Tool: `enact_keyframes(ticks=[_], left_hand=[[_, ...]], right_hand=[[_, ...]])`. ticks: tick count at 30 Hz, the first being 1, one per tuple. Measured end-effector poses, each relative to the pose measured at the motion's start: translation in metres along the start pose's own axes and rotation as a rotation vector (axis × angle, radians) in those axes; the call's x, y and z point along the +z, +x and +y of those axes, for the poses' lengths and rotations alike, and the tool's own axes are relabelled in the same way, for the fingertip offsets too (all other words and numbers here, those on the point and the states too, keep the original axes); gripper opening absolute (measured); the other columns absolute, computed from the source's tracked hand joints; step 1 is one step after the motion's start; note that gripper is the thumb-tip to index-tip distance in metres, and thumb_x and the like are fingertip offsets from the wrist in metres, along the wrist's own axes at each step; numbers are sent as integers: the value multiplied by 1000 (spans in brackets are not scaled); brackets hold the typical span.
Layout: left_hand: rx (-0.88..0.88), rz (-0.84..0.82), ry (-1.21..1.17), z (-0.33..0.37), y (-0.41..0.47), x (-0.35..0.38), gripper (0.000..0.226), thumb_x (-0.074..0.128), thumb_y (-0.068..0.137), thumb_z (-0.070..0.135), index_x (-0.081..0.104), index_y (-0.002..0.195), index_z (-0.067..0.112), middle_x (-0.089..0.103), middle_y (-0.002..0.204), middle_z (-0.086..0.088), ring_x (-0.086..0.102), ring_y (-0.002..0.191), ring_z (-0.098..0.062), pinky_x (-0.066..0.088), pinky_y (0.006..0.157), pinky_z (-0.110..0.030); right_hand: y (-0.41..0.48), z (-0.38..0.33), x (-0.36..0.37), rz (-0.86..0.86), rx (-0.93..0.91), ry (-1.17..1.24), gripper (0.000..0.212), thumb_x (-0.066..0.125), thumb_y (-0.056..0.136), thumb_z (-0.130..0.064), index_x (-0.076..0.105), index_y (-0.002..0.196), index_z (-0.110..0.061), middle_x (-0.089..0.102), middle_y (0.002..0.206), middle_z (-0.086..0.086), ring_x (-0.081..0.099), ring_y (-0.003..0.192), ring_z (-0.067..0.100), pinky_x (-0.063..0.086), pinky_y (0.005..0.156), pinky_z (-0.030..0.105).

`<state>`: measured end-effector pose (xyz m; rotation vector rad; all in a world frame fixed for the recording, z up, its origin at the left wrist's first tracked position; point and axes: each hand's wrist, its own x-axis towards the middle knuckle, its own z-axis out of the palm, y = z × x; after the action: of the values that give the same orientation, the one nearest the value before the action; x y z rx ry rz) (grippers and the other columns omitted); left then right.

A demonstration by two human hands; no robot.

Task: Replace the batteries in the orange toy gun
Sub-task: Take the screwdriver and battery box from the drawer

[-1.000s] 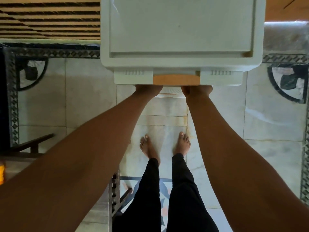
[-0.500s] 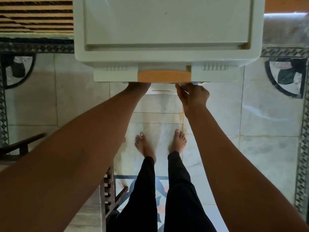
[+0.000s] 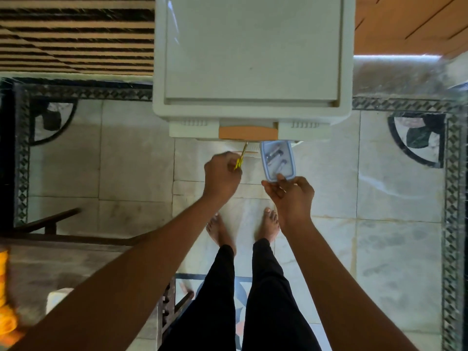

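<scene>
An orange blur (image 3: 6, 317) lies at the far left edge; I cannot tell if it is the toy gun. The left hand (image 3: 221, 177), fingers clenched, grips a yellow screwdriver (image 3: 240, 159). The right hand (image 3: 291, 196) pinches the near end of a clear box (image 3: 288, 158) holding small dark cylinders (image 3: 274, 155), just below the white cabinet (image 3: 253, 59) and its orange handle (image 3: 248, 133).

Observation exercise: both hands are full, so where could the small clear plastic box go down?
The white plastic drawer cabinet's rimmed flat top is bare, as are pale marble floor tiles either side of the feet. Crowded: below the orange drawer handle, where left hand with yellow screwdriver and right hand with box meet.
</scene>
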<state>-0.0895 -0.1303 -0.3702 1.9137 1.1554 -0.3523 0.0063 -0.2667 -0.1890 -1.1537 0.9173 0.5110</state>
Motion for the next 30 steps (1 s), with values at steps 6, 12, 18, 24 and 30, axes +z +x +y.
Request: enact_keyframes(ticks=[6,12,18,24,30], left_hand=[[210,-226,-202,141,-125,-146,21,84,85,6,79,98,23,79,88,6,75,82,-6,64,87,-32],[356,-167,-246,190,-160,-197,20,84,85,9,81,100,22,80,87,8,75,80,-4,61,79,-20],[504,26,-159,265,-126,-234,19,85,82,10,81,99,18,74,80,12,68,66,5,53,68,-7],[430,145,20,321,-44,-242,30,82,81,10,73,110,12,71,108,-10,64,100,-19,53,72,-18],[373,129,251,340,-25,-237,34,77,84,1,64,116,7,54,129,-14,48,94,-20,51,69,-30]], right_hand=[[-86,-15,-25,11,-76,-63,23,66,98,0,51,82,-7,70,94,33,75,79,42,65,76,42],[-146,-48,-16,14,-194,-73,16,66,98,-4,56,86,-4,73,85,28,76,75,38,64,76,41],[-149,-87,32,-57,-292,32,18,67,97,-3,55,85,-6,71,78,25,75,74,38,64,72,39],[-110,-117,98,-77,-328,128,16,67,98,-2,52,96,-6,71,71,17,76,71,31,65,70,37],[-78,-136,133,4,-293,153,16,71,97,-6,56,98,-2,71,81,21,79,76,34,65,70,36]])
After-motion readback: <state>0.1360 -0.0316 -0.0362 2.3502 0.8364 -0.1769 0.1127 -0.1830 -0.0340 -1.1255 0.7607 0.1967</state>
